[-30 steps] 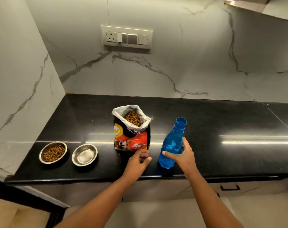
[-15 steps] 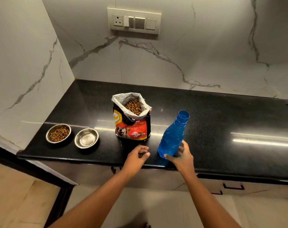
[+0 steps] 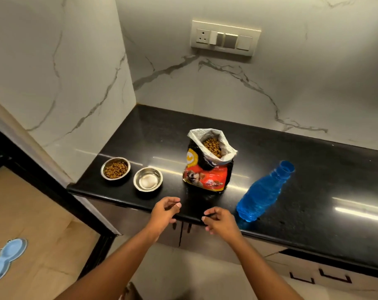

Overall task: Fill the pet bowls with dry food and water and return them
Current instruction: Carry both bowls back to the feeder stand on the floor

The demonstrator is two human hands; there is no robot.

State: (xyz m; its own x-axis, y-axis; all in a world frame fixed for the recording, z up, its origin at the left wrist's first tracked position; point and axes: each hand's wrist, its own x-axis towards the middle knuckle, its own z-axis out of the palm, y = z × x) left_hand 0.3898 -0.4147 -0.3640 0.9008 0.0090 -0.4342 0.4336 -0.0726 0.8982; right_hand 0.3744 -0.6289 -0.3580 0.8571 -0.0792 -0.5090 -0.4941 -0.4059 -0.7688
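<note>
White marble with grey veins covers the walls, and a black stone counter (image 3: 292, 169) runs along them into the corner. Far left, down on the floor, lies a light blue double bowl holder (image 3: 5, 259) on the beige tiles. On the counter, close to its left end, stands a steel bowl (image 3: 115, 168) that holds brown dry food. Just beside it, to the right and a little nearer to the edge, stands a second steel bowl (image 3: 148, 179); I cannot tell if there is water in it. Next comes the open food bag (image 3: 208, 163), upright, with kibble visible in its mouth. In front of the bag, at the counter edge, the person's left hand (image 3: 164, 212) hovers with the fingers loosely curled and holds nothing. The right hand (image 3: 220, 220) is near it, also half curled and empty, not touching anything. Right of this hand stands the blue bottle (image 3: 263, 192), without a cap on its neck. Above, on the back wall, a switch panel (image 3: 225, 38) with a socket is mounted.
</note>
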